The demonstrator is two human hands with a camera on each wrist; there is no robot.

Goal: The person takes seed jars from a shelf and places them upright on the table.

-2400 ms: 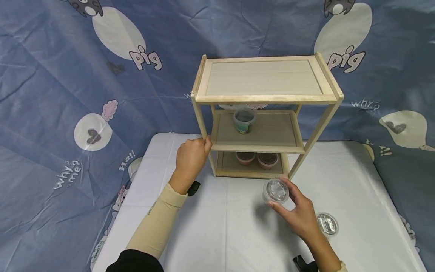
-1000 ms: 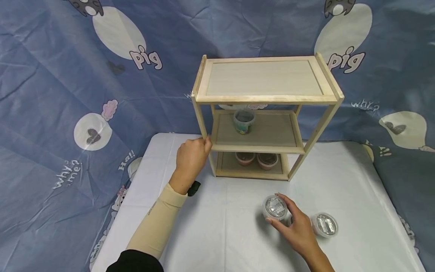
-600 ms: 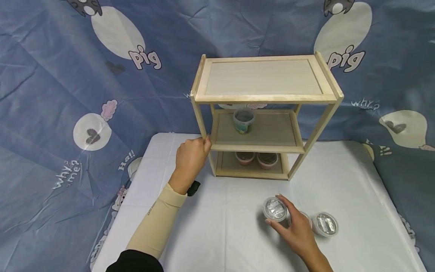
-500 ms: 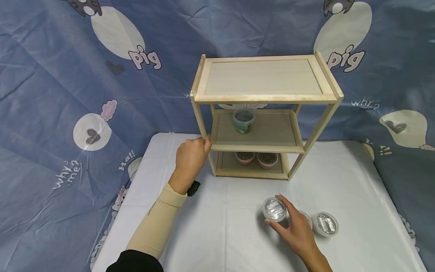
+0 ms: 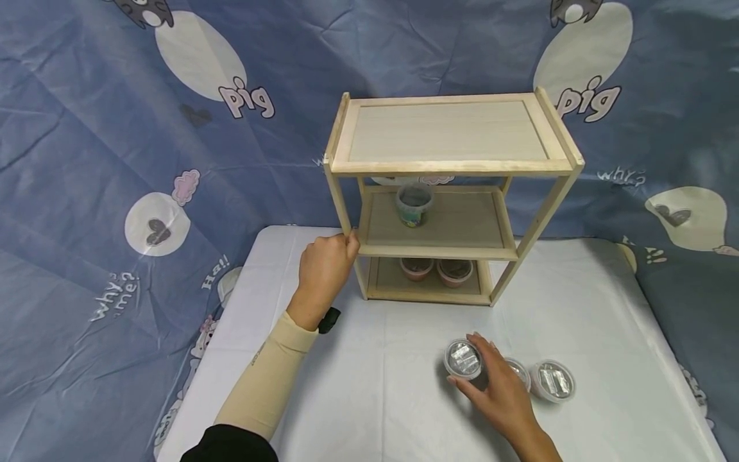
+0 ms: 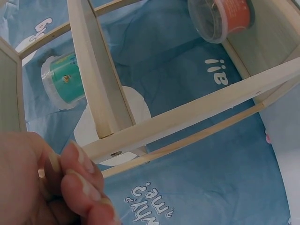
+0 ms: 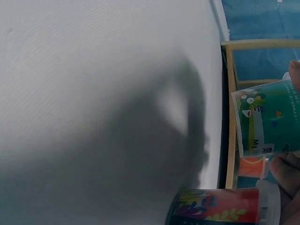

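Note:
My left hand (image 5: 326, 269) grips the front left post of a three-tier wooden shelf rack (image 5: 450, 168); in the left wrist view its fingers (image 6: 84, 192) are curled beside the wood. Between thumb and fingers, my right hand (image 5: 502, 391) holds a small round tub (image 5: 464, 358) with a clear lid, above the white cloth in front of the rack. The right wrist view shows this tub's green printed label (image 7: 269, 117). Just right of that hand stand two more lidded tubs, one (image 5: 518, 372) partly hidden by it, the other (image 5: 553, 381) in full view.
On the middle shelf sits a green-labelled tub (image 5: 414, 206). Two reddish tubs, left (image 5: 416, 269) and right (image 5: 455, 273), stand on the bottom shelf. A red-labelled tub (image 7: 220, 206) is close below the held one. Blue printed fabric (image 5: 288, 128) hangs behind the white-covered table (image 5: 346, 398).
My right hand has drawn the held tub from near the rack's front back toward me and slightly left, uncovering part of a tub behind the hand. The left hand stays on the post.

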